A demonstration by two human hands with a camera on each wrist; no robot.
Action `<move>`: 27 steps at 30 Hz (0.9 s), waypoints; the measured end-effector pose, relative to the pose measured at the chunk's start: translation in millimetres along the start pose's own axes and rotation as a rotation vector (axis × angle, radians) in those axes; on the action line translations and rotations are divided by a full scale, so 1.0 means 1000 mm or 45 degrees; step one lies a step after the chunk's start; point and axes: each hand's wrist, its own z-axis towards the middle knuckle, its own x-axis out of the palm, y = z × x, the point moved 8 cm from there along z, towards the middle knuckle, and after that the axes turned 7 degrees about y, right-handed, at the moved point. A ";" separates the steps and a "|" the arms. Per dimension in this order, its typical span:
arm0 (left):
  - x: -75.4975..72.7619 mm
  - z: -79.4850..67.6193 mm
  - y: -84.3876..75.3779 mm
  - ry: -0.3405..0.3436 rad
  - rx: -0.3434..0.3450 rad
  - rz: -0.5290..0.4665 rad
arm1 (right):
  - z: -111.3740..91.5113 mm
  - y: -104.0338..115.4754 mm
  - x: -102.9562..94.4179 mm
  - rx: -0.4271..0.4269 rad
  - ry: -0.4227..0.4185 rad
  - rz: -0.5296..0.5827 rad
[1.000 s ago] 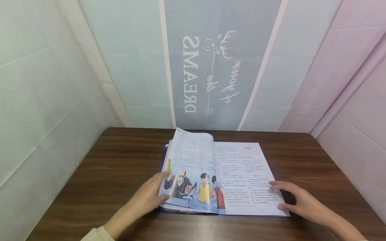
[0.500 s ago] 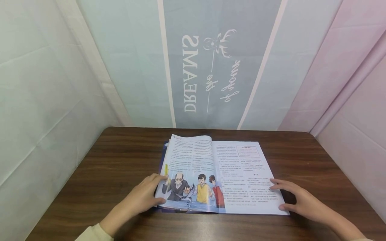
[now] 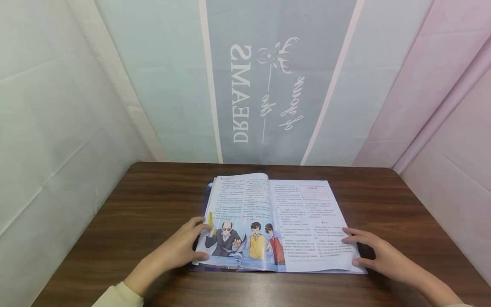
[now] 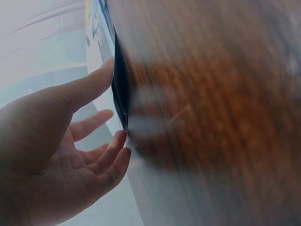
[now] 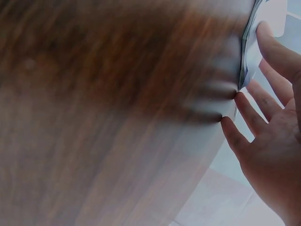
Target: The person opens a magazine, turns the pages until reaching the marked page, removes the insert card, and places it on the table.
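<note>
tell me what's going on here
A person has an open book lying on a dark wooden table, with a hand at each side of it. The left hand is at the outer edge of the left page, which has a coloured illustration below its text. The right hand touches the outer edge of the right page, whose bottom edge bows up slightly near that hand.

Brown wood-grain table (image 3: 153, 200), rounded at its far corners, and there's the book (image 3: 281, 221), spread open across the middle, dark blue cover (image 3: 208, 195) showing at left!
</note>
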 end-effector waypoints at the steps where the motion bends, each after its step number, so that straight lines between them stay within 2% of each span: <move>1: 0.000 0.000 0.000 0.005 0.000 0.004 | 0.000 0.000 0.000 0.001 0.000 0.004; 12: 0.001 -0.003 0.000 0.002 0.001 0.068 | 0.004 0.007 -0.005 0.006 -0.052 0.001; 18: -0.003 -0.004 -0.003 -0.017 0.001 0.150 | 0.009 0.017 -0.015 -0.019 -0.167 -0.014; 22: -0.006 -0.004 -0.013 -0.046 0.039 0.202 | 0.014 0.024 -0.022 -0.068 -0.242 -0.039; 27: -0.010 -0.003 -0.033 -0.083 0.104 0.258 | 0.020 0.031 -0.031 -0.028 -0.266 -0.052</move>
